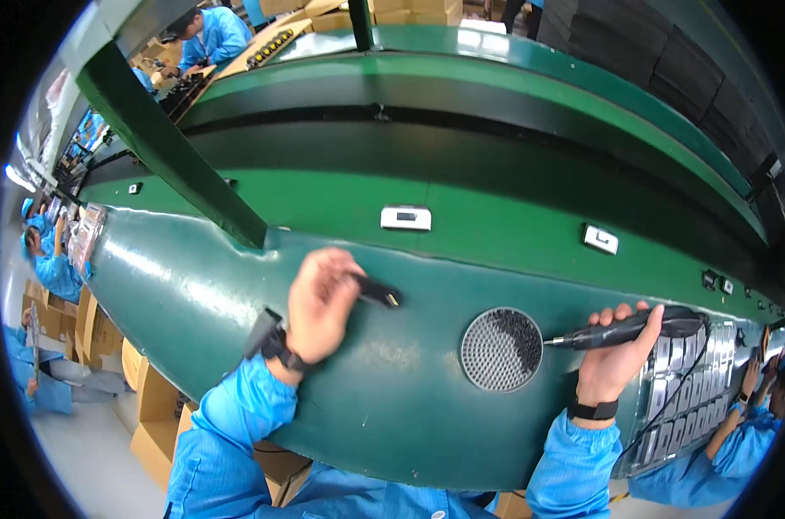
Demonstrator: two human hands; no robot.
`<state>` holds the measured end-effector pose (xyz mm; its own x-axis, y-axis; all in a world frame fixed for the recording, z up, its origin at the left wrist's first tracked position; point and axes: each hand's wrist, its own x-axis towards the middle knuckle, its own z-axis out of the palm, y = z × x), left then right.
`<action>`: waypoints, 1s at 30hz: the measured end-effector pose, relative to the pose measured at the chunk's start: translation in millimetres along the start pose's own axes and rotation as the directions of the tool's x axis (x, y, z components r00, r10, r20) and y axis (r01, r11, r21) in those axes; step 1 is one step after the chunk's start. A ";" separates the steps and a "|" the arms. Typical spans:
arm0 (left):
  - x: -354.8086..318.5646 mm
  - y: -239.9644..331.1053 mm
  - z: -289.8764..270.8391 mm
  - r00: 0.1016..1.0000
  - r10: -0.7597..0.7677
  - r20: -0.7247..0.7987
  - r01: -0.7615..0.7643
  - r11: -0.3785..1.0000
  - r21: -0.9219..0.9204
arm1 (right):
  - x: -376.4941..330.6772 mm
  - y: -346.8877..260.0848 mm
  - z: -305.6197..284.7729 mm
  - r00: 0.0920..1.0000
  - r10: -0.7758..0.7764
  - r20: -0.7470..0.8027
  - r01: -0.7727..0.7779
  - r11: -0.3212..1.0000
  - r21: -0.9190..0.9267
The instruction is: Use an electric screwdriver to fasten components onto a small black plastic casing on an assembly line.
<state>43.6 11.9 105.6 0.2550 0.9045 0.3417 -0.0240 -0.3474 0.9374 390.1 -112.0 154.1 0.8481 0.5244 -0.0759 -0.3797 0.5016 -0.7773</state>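
Between the fingers of my left hand [320, 304] is a small black part [375, 291] with a bright, gold-coloured spot at its end, held above the green bench. My right hand [615, 363] is wrapped round a black electric screwdriver [622, 329], which lies level with its thin metal bit pointing left. The bit's tip is at the right rim of a round grey dish [486, 368] with a dimpled floor. Small dark pieces, probably screws, are heaped in the dish's right half [518, 333]. Black straps circle both my wrists.
A tray of grey rectangular parts [688, 389] sits right of my right hand, a cable crossing it. White devices [405, 218] lie on the green conveyor [496, 233] beyond the bench. A green post [172, 156] rises at left. Co-workers in blue [215, 39] sit around; cardboard boxes [159, 415] stand at lower left.
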 end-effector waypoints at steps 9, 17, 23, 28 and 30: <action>103.7 -41.2 -91.7 0.916 0.254 -0.312 0.118 0.571 0.813 | -42.7 -23.7 22.1 0.999 0.028 -0.019 -0.028 1.000 -0.009; 51.7 38.3 -2.2 0.994 0.007 -0.111 0.087 0.578 0.811 | -71.5 -49.9 22.0 0.999 0.020 -0.050 -0.021 1.000 -0.022; 41.2 36.7 -12.3 0.998 -0.062 -0.010 0.051 0.693 0.719 | -96.9 -55.6 23.9 0.996 0.036 -0.077 -0.037 0.999 -0.013; 35.3 34.7 5.7 0.989 0.148 -0.031 -0.108 0.836 0.538 | -85.7 -63.4 20.8 0.998 0.020 -0.059 -0.020 1.000 0.010; 38.8 35.0 12.6 0.974 0.226 -0.007 -0.147 0.659 0.737 | -73.3 -59.2 19.5 0.999 0.020 -0.043 -0.019 0.999 0.025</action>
<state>64.8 31.7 150.8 0.2358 0.8044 0.5454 0.6593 -0.5447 0.5183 343.2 -166.7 217.8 0.8554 0.5043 -0.1182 -0.4049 0.5088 -0.7597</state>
